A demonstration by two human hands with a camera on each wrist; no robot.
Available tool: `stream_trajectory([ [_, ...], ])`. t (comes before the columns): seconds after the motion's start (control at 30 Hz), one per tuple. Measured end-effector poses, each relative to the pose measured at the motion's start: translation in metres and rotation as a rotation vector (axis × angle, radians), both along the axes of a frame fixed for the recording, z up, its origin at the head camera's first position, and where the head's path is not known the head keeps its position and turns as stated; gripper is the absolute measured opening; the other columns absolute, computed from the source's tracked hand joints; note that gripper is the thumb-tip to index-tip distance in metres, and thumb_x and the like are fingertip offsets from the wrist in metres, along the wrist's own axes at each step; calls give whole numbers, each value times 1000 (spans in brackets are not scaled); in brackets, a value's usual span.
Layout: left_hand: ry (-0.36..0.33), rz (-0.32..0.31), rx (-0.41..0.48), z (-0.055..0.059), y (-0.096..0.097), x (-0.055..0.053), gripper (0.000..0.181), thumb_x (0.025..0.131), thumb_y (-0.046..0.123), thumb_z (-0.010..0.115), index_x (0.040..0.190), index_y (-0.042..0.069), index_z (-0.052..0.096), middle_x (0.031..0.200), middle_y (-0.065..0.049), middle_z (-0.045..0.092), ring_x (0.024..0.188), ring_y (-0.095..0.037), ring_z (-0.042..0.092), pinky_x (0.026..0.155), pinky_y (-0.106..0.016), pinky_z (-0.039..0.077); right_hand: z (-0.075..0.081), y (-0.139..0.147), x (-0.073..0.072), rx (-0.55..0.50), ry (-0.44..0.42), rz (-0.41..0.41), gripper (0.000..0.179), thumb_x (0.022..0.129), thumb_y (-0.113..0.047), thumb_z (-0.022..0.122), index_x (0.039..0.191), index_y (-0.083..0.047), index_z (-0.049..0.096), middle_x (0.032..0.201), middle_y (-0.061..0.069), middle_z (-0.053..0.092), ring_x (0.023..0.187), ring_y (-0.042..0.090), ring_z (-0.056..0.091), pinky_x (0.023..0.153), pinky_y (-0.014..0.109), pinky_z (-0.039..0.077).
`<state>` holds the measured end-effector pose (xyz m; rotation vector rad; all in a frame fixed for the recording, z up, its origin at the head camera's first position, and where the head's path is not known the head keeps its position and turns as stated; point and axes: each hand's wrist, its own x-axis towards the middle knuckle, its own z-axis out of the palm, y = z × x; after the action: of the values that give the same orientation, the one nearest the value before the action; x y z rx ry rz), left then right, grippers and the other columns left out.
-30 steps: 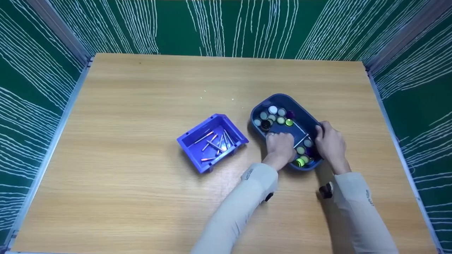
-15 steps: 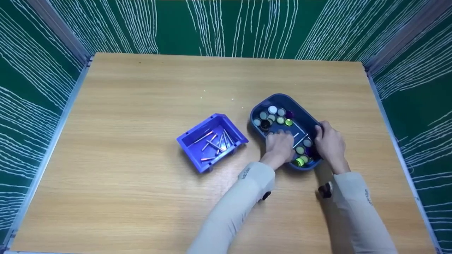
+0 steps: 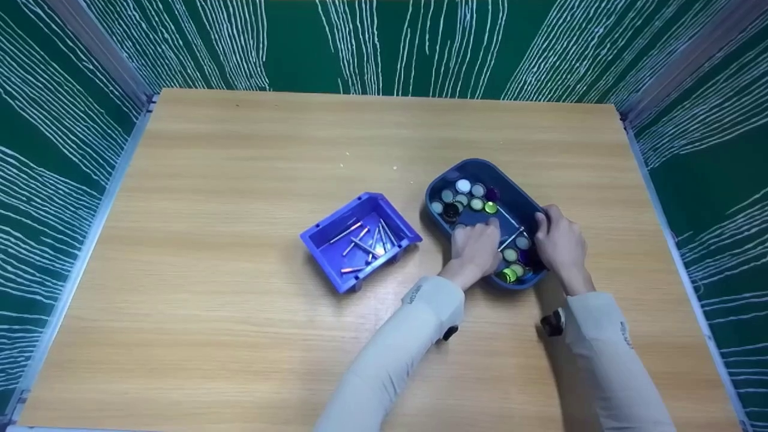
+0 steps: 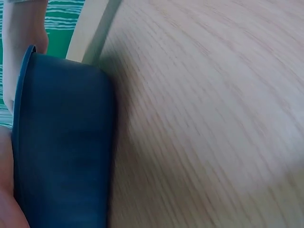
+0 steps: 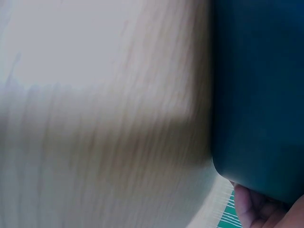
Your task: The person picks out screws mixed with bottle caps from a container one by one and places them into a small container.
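A dark blue tub stands on the table, with several round bottle caps in clear, green, white, black and purple inside it. Thin metal pins lie between the two groups of caps. My left hand reaches over the near left rim into the tub; its fingertips are hidden beneath it, so I cannot tell whether they pinch anything. On the right side, my right hand grips the tub's rim. The tub's outer wall fills much of the left wrist view.
To the left of the tub stands a purple-blue bin with several thin metal pins scattered inside. Small white specks lie on the wooden table behind it. Green panels with white streaks border the table.
My left hand and sleeve have shifted slightly left, and its fingers have changed position inside the tub. The right hand, tub and bin stay practically where they were.
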<state>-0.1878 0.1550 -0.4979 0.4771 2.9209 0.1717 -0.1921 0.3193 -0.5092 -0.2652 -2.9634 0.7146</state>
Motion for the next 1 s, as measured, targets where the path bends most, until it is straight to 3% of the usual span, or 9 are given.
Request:
stream_trajectory([
  [0.17, -11, 7, 42, 3, -2, -1, 33, 89, 30, 64, 121, 22, 61, 96, 7, 72, 89, -13, 67, 78, -30, 49, -1, 0, -1, -1, 5, 4, 39, 106, -32, 37, 122, -2, 57, 116, 33, 63, 108, 56, 58, 81, 66, 44],
  [0.33, -66, 7, 90, 7, -6, -4, 13, 91, 27, 64, 103, 23, 68, 94, 7, 70, 88, -12, 66, 77, -30, 52, -1, 0, -2, -3, -9, 9, 42, 106, -34, 36, 124, -3, 56, 118, 33, 63, 108, 56, 58, 81, 66, 44],
  [0.53, -120, 3, 196, 15, -14, -7, 26, 94, 23, 61, 120, 20, 63, 112, 1, 65, 99, -17, 67, 77, -33, 55, 0, 0, -1, 5, -9, 7, 42, 106, -34, 35, 124, -2, 56, 119, 34, 62, 108, 57, 58, 80, 66, 44],
  [0.63, -161, 44, 312, 19, -17, -8, 27, 96, 21, 59, 122, 20, 62, 114, 2, 65, 102, -16, 66, 80, -32, 55, -1, 0, -1, 11, -6, 9, 42, 106, -34, 35, 124, -2, 56, 118, 34, 62, 106, 57, 58, 79, 66, 44],
  [0.77, -240, 117, 545, 27, -21, -9, 23, 97, 19, 57, 120, 20, 63, 109, 6, 69, 102, -9, 64, 87, -25, 50, -1, 0, 0, 9, -5, 3, 42, 106, -34, 36, 124, -2, 57, 118, 34, 62, 107, 57, 58, 80, 65, 44],
  [0.87, -315, 160, 721, 32, -23, -9, 21, 98, 16, 58, 119, 17, 62, 102, 5, 70, 89, -6, 67, 78, -18, 49, -1, 0, -1, 5, -5, -3, 41, 106, -34, 37, 124, -2, 57, 119, 34, 62, 108, 57, 57, 83, 66, 44],
  [1.0, -423, 212, 898, 40, -27, -8, 16, 97, 12, 61, 112, 13, 58, 93, 0, 68, 70, -9, 68, 56, -16, 50, -1, -1, -2, 2, -11, -3, 41, 106, -34, 37, 124, -3, 56, 119, 35, 62, 108, 57, 57, 84, 66, 43],
])
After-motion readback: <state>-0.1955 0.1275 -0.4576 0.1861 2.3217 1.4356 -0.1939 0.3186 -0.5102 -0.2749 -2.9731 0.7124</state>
